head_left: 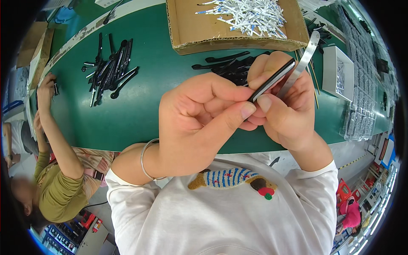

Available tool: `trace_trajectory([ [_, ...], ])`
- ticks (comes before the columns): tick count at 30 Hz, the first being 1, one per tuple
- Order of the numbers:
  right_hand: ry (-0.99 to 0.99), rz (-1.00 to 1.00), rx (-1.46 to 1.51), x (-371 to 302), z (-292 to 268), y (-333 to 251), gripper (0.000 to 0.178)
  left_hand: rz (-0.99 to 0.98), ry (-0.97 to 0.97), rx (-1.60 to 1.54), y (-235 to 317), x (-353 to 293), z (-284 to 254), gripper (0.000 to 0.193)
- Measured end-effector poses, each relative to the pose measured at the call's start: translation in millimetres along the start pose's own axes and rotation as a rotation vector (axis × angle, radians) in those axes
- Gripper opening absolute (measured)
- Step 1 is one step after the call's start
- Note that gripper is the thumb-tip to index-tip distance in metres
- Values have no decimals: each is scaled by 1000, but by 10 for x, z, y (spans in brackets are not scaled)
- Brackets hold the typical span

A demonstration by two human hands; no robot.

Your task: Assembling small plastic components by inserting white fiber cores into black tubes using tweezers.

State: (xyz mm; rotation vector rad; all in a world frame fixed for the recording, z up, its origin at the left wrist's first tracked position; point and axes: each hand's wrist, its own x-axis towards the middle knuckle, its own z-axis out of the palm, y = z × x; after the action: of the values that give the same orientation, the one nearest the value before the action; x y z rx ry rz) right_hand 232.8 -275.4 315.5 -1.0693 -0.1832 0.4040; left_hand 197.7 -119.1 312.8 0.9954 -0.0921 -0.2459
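Note:
A slim black strip with a silvery face (272, 80) slants up between my two hands. Its lower end is pinched between the thumb and fingers of my left hand (191, 123). My right hand (293, 121) is closed as well, with its thumb pressed by the strip and a bent, shiny metal strip (304, 61), like the back end of tweezers, sticking up from its fingers. The tips of that metal piece are hidden in the hand. Behind my hands lies a heap of black long-handled parts (231, 66), partly covered by my fingers.
A cardboard box (233, 44) with many white paper-like strips stands at the far side. Another pile of black parts (112, 70) lies left on the green table (140, 110). At right are a white box (338, 72) and clear trays (361, 93). A co-worker's arm (61, 136) reaches in at left.

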Motion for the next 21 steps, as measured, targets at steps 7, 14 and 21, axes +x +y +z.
trace_trajectory([
  [7,-21,5,26,9,-28,-20,11,-34,2,-6,1,3,-1,11],
  [14,-16,25,-28,5,-54,-14,9,-70,-23,49,28,20,-26,10],
  [21,35,25,62,39,-33,-57,8,-89,-39,88,48,33,-27,10],
])
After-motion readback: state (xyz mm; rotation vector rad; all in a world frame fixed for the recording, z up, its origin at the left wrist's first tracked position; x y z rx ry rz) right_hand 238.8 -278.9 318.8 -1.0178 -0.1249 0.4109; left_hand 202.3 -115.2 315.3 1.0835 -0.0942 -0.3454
